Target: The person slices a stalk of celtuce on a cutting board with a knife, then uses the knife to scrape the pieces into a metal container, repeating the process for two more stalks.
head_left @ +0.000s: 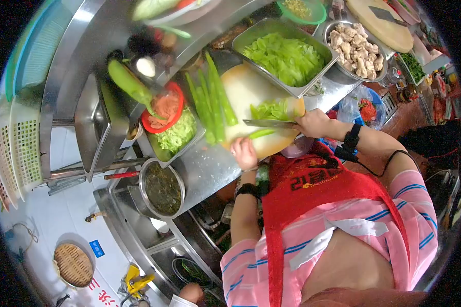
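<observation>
My right hand (313,123) is wrapped round the handle of a kitchen knife (269,123), its blade pointing left across the round cutting board (241,92). Just below the blade lies a long green pepper (262,133) on the board. My left hand (244,153) has its fingers curled at the pepper's left end, close to the board's near edge. Sliced green pieces (271,110) are heaped on the far side of the blade. Several whole long green peppers (210,102) lie side by side at the board's left.
Behind the board stands a steel tray of sliced greens (287,59), beside a steel bowl of meat pieces (356,51). Leftward are a red bowl (164,107), a tray of shredded vegetable (176,135) and a pot (161,188). Another person's arm (192,293) shows at the bottom.
</observation>
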### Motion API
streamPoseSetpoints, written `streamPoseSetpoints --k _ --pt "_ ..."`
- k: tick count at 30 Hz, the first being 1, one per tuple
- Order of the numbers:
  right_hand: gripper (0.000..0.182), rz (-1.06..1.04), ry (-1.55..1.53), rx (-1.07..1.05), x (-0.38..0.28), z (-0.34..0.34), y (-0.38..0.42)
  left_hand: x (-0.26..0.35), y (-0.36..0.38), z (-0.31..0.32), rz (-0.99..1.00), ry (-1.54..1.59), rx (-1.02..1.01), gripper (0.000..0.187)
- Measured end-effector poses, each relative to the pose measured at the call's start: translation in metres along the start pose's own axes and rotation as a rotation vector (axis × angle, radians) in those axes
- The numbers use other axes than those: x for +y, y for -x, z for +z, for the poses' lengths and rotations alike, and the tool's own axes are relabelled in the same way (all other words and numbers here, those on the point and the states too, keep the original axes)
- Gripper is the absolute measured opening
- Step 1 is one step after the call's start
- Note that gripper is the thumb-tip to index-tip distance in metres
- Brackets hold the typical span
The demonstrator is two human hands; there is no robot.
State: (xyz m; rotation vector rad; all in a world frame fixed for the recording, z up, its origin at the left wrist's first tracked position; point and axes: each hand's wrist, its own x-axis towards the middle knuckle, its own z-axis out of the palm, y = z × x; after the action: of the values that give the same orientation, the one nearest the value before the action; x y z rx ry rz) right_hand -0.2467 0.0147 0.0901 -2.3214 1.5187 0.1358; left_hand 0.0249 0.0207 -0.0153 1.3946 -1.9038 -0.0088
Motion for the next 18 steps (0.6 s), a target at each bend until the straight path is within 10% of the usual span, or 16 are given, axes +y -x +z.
streamPoseSetpoints --k 18 --pt "0.033 -0.089 0.076 0.007 0.002 0.016 -0.01 0.007 -0.005 0.003 0.067 -0.015 -0.026 0.014"
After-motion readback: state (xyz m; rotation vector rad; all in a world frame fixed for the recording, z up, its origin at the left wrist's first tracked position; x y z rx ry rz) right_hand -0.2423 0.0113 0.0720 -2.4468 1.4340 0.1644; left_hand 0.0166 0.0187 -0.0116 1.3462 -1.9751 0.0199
